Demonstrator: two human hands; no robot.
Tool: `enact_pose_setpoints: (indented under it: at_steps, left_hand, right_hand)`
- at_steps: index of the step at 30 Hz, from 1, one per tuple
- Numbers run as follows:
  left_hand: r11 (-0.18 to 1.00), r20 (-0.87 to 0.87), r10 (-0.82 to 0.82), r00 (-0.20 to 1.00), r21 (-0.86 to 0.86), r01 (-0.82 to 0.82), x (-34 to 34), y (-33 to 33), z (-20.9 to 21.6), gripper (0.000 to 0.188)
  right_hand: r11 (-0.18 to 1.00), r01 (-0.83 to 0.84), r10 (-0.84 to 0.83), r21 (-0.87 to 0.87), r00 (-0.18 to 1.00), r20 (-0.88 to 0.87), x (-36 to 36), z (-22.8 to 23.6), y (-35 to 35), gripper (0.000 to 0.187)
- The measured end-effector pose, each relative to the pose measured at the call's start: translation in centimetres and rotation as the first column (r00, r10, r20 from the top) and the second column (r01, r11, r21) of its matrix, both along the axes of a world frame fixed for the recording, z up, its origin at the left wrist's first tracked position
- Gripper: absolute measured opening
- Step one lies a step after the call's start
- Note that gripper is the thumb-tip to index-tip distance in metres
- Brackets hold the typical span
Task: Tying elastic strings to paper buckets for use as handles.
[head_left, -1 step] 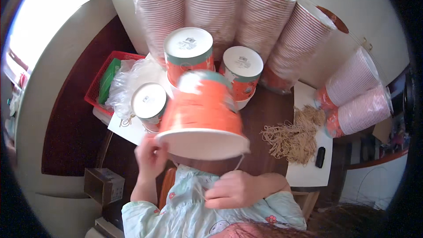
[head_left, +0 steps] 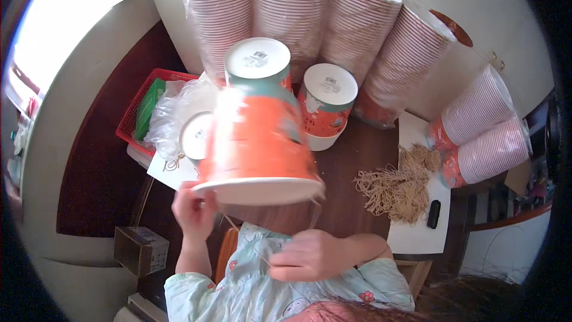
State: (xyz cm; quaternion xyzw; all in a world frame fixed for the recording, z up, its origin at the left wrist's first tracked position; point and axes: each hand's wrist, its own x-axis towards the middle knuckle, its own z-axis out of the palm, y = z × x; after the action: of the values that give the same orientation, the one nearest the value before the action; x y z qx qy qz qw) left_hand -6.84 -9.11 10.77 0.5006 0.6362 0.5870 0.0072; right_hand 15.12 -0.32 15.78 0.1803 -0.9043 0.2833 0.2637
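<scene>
My left hand [head_left: 195,213] grips the left side of the rim of a large orange paper tub [head_left: 259,143]. The tub is held upside down and tilted, its white rim toward me, and is smeared by motion. A thin cord [head_left: 314,214] hangs from the right of the rim, and another length slants from the rim's left side toward my right hand. My right hand [head_left: 307,255] is closed on this cord in front of my chest. Behind the held tub stand upturned tubs with white bases: one at the back [head_left: 257,58], one to the right [head_left: 329,86], and a partly hidden one at left [head_left: 195,135].
Tall plastic-wrapped stacks of paper tubs [head_left: 292,18] line the back; two more stacks [head_left: 479,104] lean at right. A heap of tan cords [head_left: 399,185] and a black object [head_left: 434,213] lie near white paper. A red basket [head_left: 126,128] and clear plastic bags [head_left: 173,116] sit at left.
The held tub has shifted left, and less of its mouth shows. My left hand moved slightly left with it. My right hand moved slightly left, and more cord is visible between it and the rim.
</scene>
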Motion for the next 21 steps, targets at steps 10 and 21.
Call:
enact_pose_setpoints:
  at_steps: [10,21]
  left_hand:
    - [0.78,-0.281,0.625,0.728,0.262,-0.568,-11.3,2.6,-6.4,0.011]
    - [0.815,-0.351,0.564,0.747,0.092,-0.572,-12.8,4.0,-16.3,0.015]
  right_hand:
    - [0.873,0.358,-0.298,0.332,0.929,-0.218,-13.4,-9.0,1.0,0.012]
    - [0.831,0.481,-0.493,0.279,0.87,-0.033,-15.8,-16.0,3.0,0.015]
